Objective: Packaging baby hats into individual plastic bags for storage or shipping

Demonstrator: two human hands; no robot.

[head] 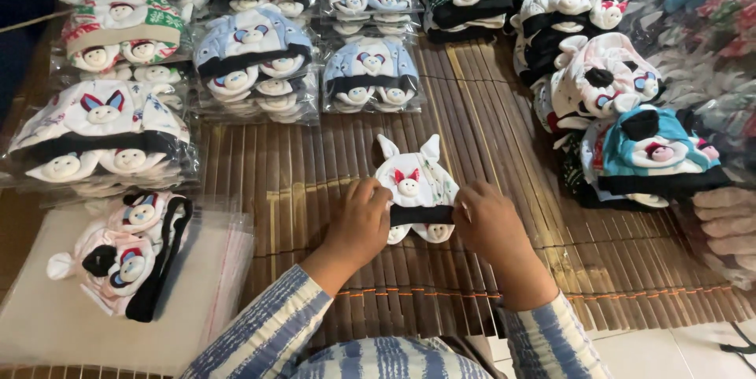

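**Bunny hat set held at both sides on the bamboo mat**

Bunny hat set, white with two ears and a black band, lies mid-mat on the bamboo mat. Bagged hat sets lie in rows behind it; loose ones are heaped at right. Clear bags are stacked at left. Left hand pinches the set's left edge and right hand its right.

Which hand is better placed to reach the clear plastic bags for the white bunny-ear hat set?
Probably the left hand. It grips the left side of the hat set, and the stack of clear plastic bags lies on that side of the bamboo mat. The right hand would have to cross over.
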